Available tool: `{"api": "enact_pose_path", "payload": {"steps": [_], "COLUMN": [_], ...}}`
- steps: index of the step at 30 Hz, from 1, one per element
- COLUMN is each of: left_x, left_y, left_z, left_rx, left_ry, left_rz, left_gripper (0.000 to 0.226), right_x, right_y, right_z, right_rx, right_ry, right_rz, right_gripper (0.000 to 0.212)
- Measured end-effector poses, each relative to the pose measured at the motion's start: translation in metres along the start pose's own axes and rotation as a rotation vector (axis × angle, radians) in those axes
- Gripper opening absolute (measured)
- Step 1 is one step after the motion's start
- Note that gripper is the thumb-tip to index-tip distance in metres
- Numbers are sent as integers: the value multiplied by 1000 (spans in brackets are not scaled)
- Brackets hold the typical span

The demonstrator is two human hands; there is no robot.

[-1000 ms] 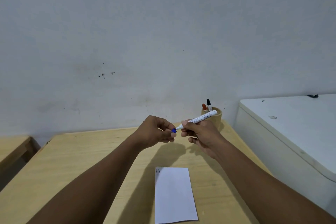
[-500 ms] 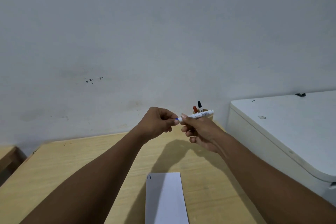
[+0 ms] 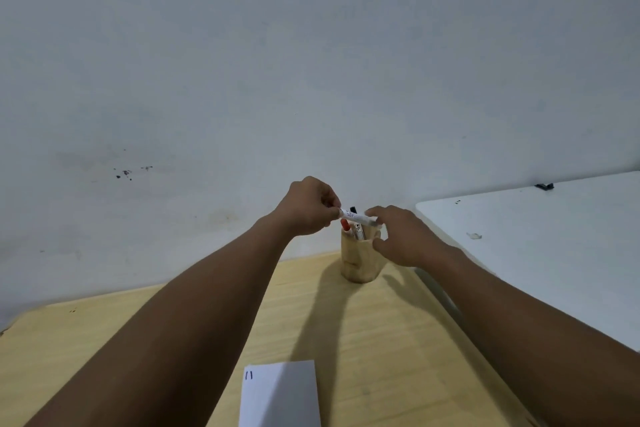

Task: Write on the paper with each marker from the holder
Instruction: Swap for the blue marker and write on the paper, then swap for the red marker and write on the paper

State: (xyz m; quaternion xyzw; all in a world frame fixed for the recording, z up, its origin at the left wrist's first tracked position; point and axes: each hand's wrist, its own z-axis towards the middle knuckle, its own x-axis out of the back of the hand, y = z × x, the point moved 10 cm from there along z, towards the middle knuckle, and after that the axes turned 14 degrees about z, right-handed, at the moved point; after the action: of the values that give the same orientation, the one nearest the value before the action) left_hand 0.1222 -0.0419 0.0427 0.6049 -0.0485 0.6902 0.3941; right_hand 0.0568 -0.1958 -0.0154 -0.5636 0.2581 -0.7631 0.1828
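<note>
My left hand (image 3: 310, 208) pinches the left end of a white marker (image 3: 358, 217), which lies level just above the wooden holder (image 3: 360, 262). The fingers of my right hand (image 3: 403, 239) are spread, with the index fingertip at the marker's right end and the thumb lower, beside the holder's rim. A red-capped marker (image 3: 345, 225) and a black-capped marker (image 3: 353, 210) stand in the holder. The white paper (image 3: 280, 395) lies at the near edge of the wooden table (image 3: 381, 340) and bears two short dark strokes (image 3: 248, 375) in its top left corner.
A white cabinet top (image 3: 540, 246) stands to the right of the table, close to the holder, with a small black object (image 3: 544, 186) at its back. A plain grey-white wall (image 3: 311, 80) rises directly behind the table.
Both hands moved forward and right with the marker, from above the table's middle to over the holder. My right hand loosened from the marker's barrel; the blue tip no longer shows.
</note>
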Motion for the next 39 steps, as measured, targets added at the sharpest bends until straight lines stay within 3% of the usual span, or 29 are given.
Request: {"api": "enact_pose_path", "payload": {"steps": [4,9,18,25,32,39], "left_x": [-12,-10,-43,-63,-58,-4], "left_y": [8,11,5,-1,-6,-9], "left_z": [17,34,37,39,42,16], "left_rx": [-36,-71,-50,-73,-24,1], "left_ry": [12,51,-62,-117,25,202], "left_rz": [63,87,58,200,202,85], "left_gripper": [10,13,32,40,14,19], "right_x": [-11,-18,-10,-9,-8,-2], "right_y": [8,15,28,30,21,-9], "right_z": [13,24,26,32,26,9], "right_rx": [-24,-36,-65,-65,-90,-130], "right_ry": [-48,-41,50,61,54,39], "right_rz": [5,197,224,218,263,460], "right_gripper": [46,41,34,31,29,23]}}
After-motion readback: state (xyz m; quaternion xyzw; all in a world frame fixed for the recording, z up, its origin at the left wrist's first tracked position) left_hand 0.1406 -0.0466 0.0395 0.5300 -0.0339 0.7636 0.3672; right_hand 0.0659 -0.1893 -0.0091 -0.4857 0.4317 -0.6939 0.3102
